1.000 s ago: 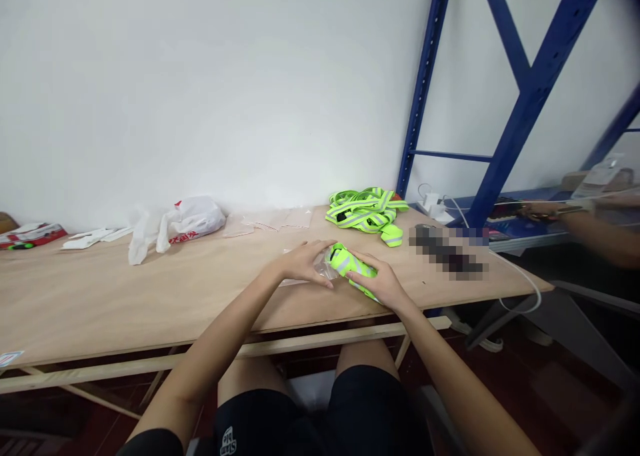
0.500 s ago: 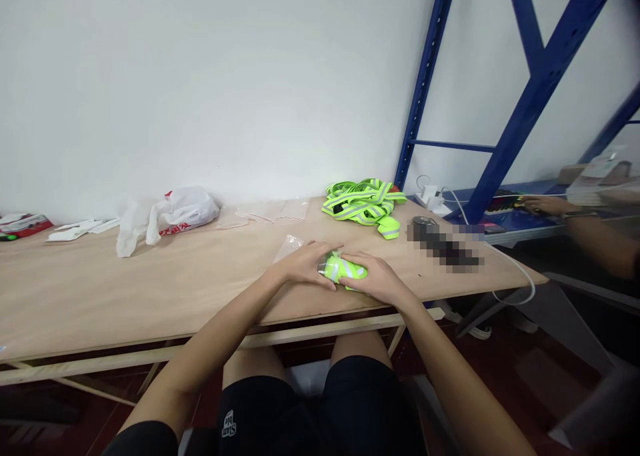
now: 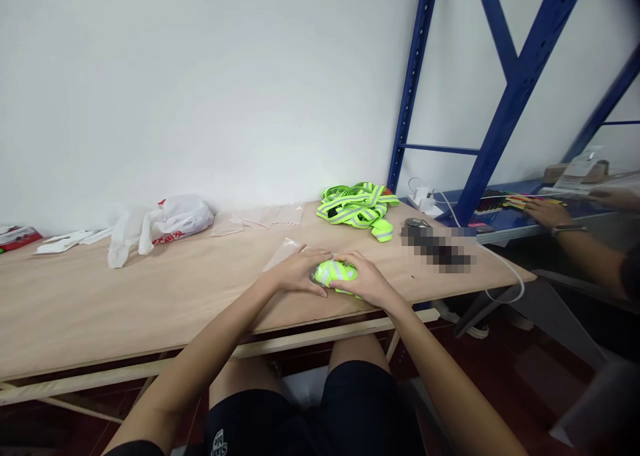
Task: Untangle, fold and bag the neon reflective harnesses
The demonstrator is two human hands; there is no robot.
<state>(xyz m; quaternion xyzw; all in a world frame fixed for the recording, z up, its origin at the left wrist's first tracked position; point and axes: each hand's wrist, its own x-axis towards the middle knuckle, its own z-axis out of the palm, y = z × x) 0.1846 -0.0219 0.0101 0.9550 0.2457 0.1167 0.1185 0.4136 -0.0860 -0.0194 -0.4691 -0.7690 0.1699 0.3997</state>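
Observation:
On the wooden table [image 3: 175, 296], near its front edge, lies a small folded bundle of reflective strap [image 3: 336, 271], neon yellow-green with silver bands. My left hand [image 3: 299, 269] is closed around its left end, where clear plastic, apparently a bag, covers it. At the other end, my right hand [image 3: 369, 279] grips the bundle with thumb and fingers. A loose green piece shows below my right fingers. Just beyond my left hand lies a flat clear plastic bag [image 3: 281, 251]. Farther back is a tangled pile of the same reflective straps [image 3: 356, 206].
Several clear bags [image 3: 260, 216] lie near the wall, beside a white plastic bag [image 3: 183, 217]. At right are a pixelated dark object [image 3: 440, 249], a charger [image 3: 423, 201] with a white cable and a blue rack post [image 3: 407, 89]. A co-worker's hand [image 3: 545, 211] touches colourful strips.
The bundle sits farther into the clear plastic at my left hand, with less bare plastic showing. Both hands stay on it. The view has shifted slightly, and the co-worker's hand has moved.

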